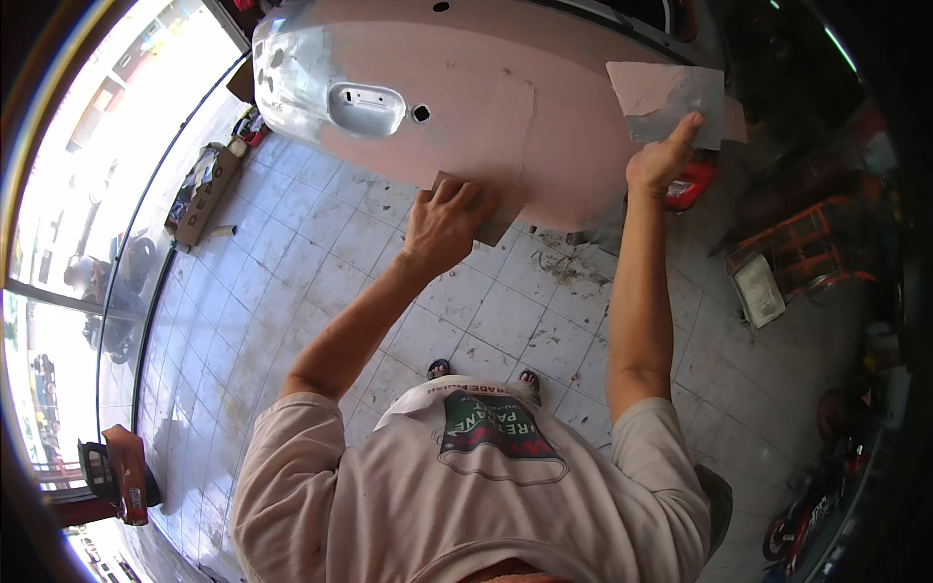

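A car body panel (573, 126), mostly coated in dull pink with bare metal at its left, fills the top of the view. It has a handle recess (350, 115) and a small dark hole (421, 114). At the panel's lower edge, my left hand (442, 225) grips a flat brownish sheet (503, 222), its fingers bent over the top. Whether that sheet is a spreader or sandpaper I cannot tell. To the right, my right hand (666, 163) holds a grey flat plate (698, 102) with its thumb on top; pinkish putty (641, 85) covers the plate's upper left.
Worn white floor tiles (466, 301) lie below the panel. A cardboard box (207, 199) full of items stands by the window at left. An orange metal frame (807, 248) and a pale rectangular piece (758, 290) are at right. A red lamp (688, 185) shows behind my right wrist.
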`<move>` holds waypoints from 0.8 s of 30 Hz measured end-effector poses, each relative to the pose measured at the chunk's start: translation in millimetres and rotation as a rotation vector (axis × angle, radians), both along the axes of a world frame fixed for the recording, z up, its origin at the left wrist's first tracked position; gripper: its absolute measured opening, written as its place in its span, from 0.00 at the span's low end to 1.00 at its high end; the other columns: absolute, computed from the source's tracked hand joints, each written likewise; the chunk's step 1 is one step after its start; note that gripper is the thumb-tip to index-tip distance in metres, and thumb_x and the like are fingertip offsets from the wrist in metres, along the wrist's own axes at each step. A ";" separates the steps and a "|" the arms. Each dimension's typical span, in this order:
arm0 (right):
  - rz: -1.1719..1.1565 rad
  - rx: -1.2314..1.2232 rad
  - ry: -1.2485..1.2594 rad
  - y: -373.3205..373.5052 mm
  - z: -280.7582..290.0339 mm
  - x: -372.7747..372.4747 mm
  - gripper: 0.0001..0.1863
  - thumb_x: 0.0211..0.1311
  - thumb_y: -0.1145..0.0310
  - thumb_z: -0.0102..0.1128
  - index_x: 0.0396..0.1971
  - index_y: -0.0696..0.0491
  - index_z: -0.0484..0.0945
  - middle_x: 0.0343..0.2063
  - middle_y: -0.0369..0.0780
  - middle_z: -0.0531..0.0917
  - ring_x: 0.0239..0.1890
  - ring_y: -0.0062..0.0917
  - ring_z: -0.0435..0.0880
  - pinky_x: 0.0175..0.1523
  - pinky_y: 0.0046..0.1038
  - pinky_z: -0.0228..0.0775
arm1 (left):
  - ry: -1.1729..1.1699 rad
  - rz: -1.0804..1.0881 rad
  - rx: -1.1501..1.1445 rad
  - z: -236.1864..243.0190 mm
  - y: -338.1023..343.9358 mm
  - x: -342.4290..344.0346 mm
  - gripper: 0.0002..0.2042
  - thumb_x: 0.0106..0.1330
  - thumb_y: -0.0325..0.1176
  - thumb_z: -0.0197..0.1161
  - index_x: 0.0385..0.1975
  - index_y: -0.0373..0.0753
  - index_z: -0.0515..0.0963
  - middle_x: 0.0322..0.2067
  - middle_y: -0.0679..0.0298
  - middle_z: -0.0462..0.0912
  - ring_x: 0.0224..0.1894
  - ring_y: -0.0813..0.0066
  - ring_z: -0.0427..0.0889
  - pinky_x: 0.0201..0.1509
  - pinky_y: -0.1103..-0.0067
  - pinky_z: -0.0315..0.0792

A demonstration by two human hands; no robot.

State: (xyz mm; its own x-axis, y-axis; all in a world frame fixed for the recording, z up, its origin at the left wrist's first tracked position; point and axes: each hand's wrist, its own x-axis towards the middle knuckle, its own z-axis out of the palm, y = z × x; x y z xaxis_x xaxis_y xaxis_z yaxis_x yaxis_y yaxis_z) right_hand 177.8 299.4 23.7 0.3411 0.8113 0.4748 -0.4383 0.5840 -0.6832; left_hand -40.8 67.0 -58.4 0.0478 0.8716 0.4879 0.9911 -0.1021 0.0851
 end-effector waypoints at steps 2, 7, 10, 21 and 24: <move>-0.108 0.118 -0.067 0.0 -2.1 -7.2 0.42 0.81 0.40 0.55 0.71 0.67 0.70 0.67 0.49 0.79 0.65 0.39 0.82 0.67 0.37 0.77 | -0.040 -0.055 -0.065 42.8 18.2 -11.0 0.28 0.65 0.22 0.65 0.63 0.58 0.86 0.61 0.70 0.84 0.66 0.63 0.81 0.62 0.60 0.81; -0.167 -0.022 -0.155 -18.5 7.5 -17.0 0.43 0.83 0.37 0.52 0.60 0.73 0.79 0.56 0.53 0.86 0.58 0.36 0.87 0.62 0.35 0.79 | 0.123 -0.007 0.228 146.6 100.8 -49.1 0.24 0.72 0.23 0.61 0.61 0.59 0.87 0.58 0.69 0.87 0.61 0.60 0.86 0.61 0.59 0.85; -0.121 0.071 -0.147 -17.3 12.8 -18.3 0.43 0.83 0.37 0.51 0.59 0.72 0.80 0.57 0.52 0.86 0.57 0.35 0.86 0.61 0.34 0.79 | 0.185 0.082 0.070 179.7 127.4 -46.6 0.22 0.76 0.25 0.58 0.61 0.62 0.88 0.59 0.69 0.87 0.62 0.60 0.85 0.64 0.60 0.84; -0.045 0.143 -0.324 13.1 49.6 16.7 0.44 0.82 0.35 0.51 0.56 0.71 0.82 0.50 0.50 0.89 0.50 0.35 0.88 0.55 0.36 0.80 | 0.086 0.022 0.016 45.8 -8.6 26.9 0.21 0.68 0.26 0.67 0.58 0.58 0.87 0.57 0.70 0.83 0.68 0.65 0.77 0.58 0.60 0.82; -0.160 0.145 -0.282 29.6 55.9 8.9 0.44 0.81 0.34 0.51 0.53 0.70 0.85 0.48 0.51 0.91 0.50 0.36 0.89 0.57 0.37 0.80 | 0.082 -0.013 -0.154 35.3 -32.8 29.3 0.20 0.66 0.24 0.69 0.55 0.55 0.89 0.56 0.71 0.84 0.68 0.66 0.77 0.58 0.61 0.83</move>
